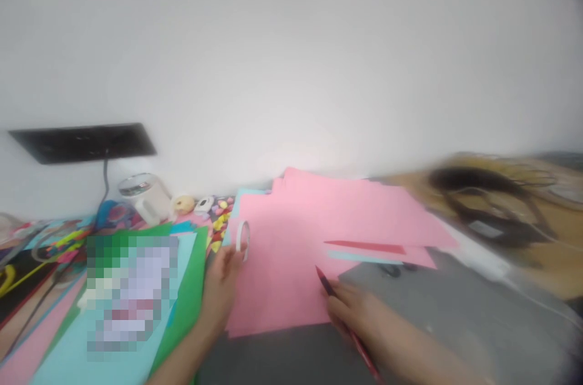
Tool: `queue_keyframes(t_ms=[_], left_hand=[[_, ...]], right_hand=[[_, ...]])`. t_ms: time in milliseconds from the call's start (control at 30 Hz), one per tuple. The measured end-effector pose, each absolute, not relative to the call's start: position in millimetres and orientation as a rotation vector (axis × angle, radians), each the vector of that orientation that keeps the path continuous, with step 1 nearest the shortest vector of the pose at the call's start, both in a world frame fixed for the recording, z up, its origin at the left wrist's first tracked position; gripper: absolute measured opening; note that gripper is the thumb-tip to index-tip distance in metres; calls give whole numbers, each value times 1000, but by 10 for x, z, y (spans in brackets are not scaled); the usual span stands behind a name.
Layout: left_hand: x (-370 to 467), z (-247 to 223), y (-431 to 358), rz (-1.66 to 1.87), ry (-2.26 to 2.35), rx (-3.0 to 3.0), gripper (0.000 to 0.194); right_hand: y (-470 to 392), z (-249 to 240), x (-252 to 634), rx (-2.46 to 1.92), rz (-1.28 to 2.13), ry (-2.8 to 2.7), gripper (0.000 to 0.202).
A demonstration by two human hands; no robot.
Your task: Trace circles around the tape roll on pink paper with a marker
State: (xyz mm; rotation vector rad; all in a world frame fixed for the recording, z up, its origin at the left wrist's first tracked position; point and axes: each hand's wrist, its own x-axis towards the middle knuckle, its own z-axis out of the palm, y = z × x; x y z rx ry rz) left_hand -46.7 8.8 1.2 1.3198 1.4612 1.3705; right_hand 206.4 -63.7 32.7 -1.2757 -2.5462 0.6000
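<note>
My left hand (224,279) is closed on a thin white ring (245,239), which looks like a roll of tape, held upright over the left edge of a pink paper sheet (282,288). In my right hand (348,312) is a dark red pencil (324,280), its tip pointing up and away over the pink sheet. Beyond my right hand lie a narrow red strip (364,247) and a pale blue strip (364,257), with more pink sheets (364,206) stacked behind. Small dark loops, perhaps scissor handles (390,270), show at the paper's edge.
Green paper (191,282) and light blue paper (150,348) lie at left under a blurred-out patch. A white cup-like object (146,198) and small colourful pieces (221,224) stand near the wall. At right are black headphones (483,190) and a white cable (537,297).
</note>
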Motion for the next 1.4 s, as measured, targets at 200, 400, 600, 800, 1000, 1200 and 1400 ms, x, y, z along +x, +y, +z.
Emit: queue_keyframes(t_ms=[200, 400, 600, 800, 1000, 1200, 1400], left_hand=[[-528, -63, 95, 1351, 1438, 1308, 42], [-585, -52, 79, 1411, 1395, 1289, 39], [-587, 58, 69, 1497, 1413, 1244, 46], [-574, 94, 38, 1469, 1446, 1283, 44], [-569, 107, 24, 1506, 1472, 1295, 39], [-587, 93, 29, 1513, 1454, 1287, 40], [-570, 134, 15, 1516, 1447, 1304, 42]], right_hand=[[-646, 339, 2090, -1386, 655, -2455, 24], [-648, 172, 2083, -1305, 314, -2425, 22], [-591, 157, 2118, -1257, -271, -2293, 29], [-401, 257, 2269, -1353, 24, -2181, 27], [-284, 389, 2323, -1491, 466, -1943, 27], [-340, 442, 2246, -1441, 761, -1722, 22], [-306, 388, 2239, -1352, 1174, -1508, 25]])
